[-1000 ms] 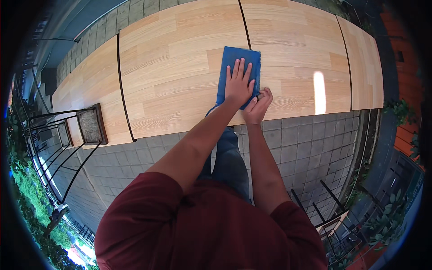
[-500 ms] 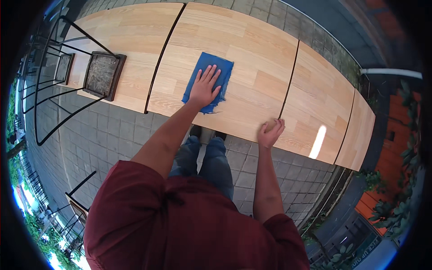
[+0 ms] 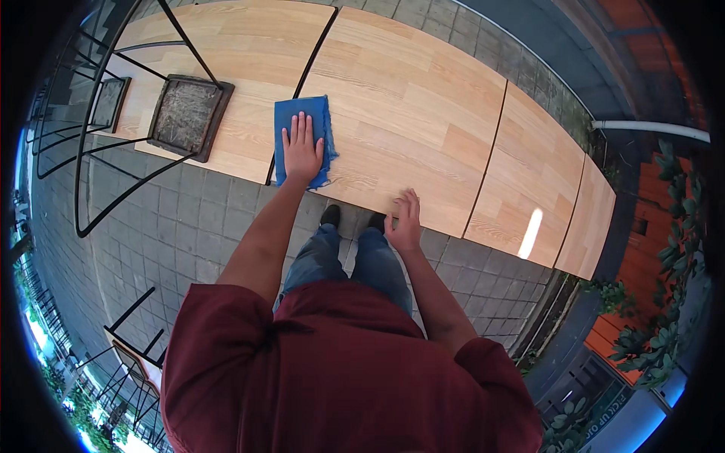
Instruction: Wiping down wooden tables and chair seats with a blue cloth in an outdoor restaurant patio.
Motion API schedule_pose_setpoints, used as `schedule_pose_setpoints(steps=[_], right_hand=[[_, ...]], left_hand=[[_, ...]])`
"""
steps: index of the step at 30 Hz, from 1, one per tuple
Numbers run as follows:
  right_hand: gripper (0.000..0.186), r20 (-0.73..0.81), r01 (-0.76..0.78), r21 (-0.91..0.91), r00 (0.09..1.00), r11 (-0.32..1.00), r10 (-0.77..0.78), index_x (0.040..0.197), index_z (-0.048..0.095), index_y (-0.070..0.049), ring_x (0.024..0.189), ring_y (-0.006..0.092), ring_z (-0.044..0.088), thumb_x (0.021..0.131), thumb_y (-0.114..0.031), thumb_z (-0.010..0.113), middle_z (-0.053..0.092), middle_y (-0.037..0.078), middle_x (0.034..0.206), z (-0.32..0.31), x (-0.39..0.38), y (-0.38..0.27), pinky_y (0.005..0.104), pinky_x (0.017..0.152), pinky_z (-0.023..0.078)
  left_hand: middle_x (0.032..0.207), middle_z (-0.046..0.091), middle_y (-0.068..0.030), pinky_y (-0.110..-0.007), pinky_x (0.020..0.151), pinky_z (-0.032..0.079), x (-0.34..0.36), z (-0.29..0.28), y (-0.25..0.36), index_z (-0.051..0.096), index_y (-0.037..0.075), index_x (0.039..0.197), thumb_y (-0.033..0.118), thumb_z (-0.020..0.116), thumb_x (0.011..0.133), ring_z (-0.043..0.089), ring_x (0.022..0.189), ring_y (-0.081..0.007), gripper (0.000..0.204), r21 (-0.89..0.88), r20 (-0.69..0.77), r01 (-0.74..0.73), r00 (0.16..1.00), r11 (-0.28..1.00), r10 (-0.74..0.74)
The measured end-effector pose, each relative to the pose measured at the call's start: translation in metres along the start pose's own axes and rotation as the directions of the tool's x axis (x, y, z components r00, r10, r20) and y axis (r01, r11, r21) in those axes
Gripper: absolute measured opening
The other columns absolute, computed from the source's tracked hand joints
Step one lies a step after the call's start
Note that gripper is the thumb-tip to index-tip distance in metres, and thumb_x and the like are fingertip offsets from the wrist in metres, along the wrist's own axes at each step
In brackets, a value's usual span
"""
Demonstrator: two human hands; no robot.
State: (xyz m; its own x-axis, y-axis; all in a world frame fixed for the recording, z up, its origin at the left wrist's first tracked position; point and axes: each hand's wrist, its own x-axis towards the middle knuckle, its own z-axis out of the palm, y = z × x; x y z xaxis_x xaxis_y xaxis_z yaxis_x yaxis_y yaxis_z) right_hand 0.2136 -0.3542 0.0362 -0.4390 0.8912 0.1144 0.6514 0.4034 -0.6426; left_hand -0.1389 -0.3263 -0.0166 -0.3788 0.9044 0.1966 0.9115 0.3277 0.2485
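Note:
My left hand (image 3: 302, 155) lies flat with its fingers stretched out on a folded blue cloth (image 3: 293, 113). The cloth has a frayed right edge and covers part of the dark seam between two light wooden tabletops. At the near edge of the middle wooden table (image 3: 400, 113) is my right hand (image 3: 406, 223). Its fingers are bent and a little apart over the edge, and I see nothing in it.
Upturned chairs with black metal legs and a worn square seat (image 3: 189, 113) rest on the left tabletop. More tables (image 3: 529, 166) continue to the right, past another seam. Grey paving (image 3: 204, 226) lies below, with another chair (image 3: 132, 359) at lower left and leafy plants (image 3: 657, 325) at right.
My left hand has slid the cloth leftward onto the seam. The right hand has moved left along the near table edge, away from the right seam.

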Motion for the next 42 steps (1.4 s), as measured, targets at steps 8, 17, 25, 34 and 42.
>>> schedule_pose_setpoints(steps=[8,17,25,34,42], right_hand=[[0.039,0.272,0.259,0.073,0.924,0.963,-0.269,0.126,0.066,0.0,0.155,0.0506,0.038,0.089,-0.012,0.073,0.046,0.029,0.156,-0.008,-0.019,0.005,0.058,0.129,0.034],[0.037,0.332,0.224,0.063,0.914,0.973,-0.232,0.122,0.067,-0.005,0.154,0.048,0.039,0.087,-0.013,0.074,0.051,0.026,0.152,-0.07,-0.125,0.092,0.0573,0.129,0.035],[0.044,0.462,-0.084,-0.368,0.848,0.926,0.261,0.129,0.063,-0.001,0.152,0.0498,0.039,0.09,-0.019,0.069,0.054,0.03,0.146,-0.101,-0.215,0.169,0.0594,0.128,0.033],[0.052,0.641,-0.182,-0.531,0.552,0.828,0.533,0.132,0.064,-0.002,0.125,0.0442,0.062,0.09,-0.032,0.069,0.068,0.026,0.128,-0.103,-0.234,0.211,0.0601,0.111,0.046],[0.047,0.658,-0.211,-0.436,0.589,0.875,0.469,0.13,0.065,-0.001,0.115,0.0439,0.07,0.094,-0.03,0.069,0.071,0.027,0.122,-0.078,-0.174,0.181,0.0577,0.1,0.058]], left_hand=[[0.18,0.026,-0.0152,-0.059,0.134,0.012,-0.007,0.016,0.089,0.032,0.004,0.17,0.042,0.049,0.11,0.02,0.168,-0.0325,0.073,-0.052,0.058,-0.124,0.99,0.991,0.127],[0.18,0.024,-0.016,-0.06,0.133,0.01,-0.05,0.045,0.273,0.03,0.004,0.171,0.048,0.049,0.111,0.018,0.168,-0.0331,0.077,-0.183,0.161,-0.31,0.927,0.933,0.34],[0.181,0.018,-0.0197,-0.067,0.132,0.007,-0.125,0.062,0.403,0.028,0.005,0.172,0.048,0.052,0.11,0.013,0.168,-0.0371,0.079,-0.212,0.241,-0.402,0.862,0.891,0.446],[0.181,0.018,-0.0179,-0.081,0.123,0.016,-0.133,0.03,0.347,0.034,0.042,0.17,0.061,0.056,0.103,0.014,0.168,-0.0392,0.073,-0.242,0.323,-0.757,0.527,0.607,0.786],[0.183,0.018,-0.0081,-0.083,0.121,0.02,-0.107,-0.012,0.163,0.033,0.046,0.169,0.043,0.065,0.102,0.019,0.168,-0.0328,0.074,-0.237,0.334,-0.773,0.504,0.588,0.797]])
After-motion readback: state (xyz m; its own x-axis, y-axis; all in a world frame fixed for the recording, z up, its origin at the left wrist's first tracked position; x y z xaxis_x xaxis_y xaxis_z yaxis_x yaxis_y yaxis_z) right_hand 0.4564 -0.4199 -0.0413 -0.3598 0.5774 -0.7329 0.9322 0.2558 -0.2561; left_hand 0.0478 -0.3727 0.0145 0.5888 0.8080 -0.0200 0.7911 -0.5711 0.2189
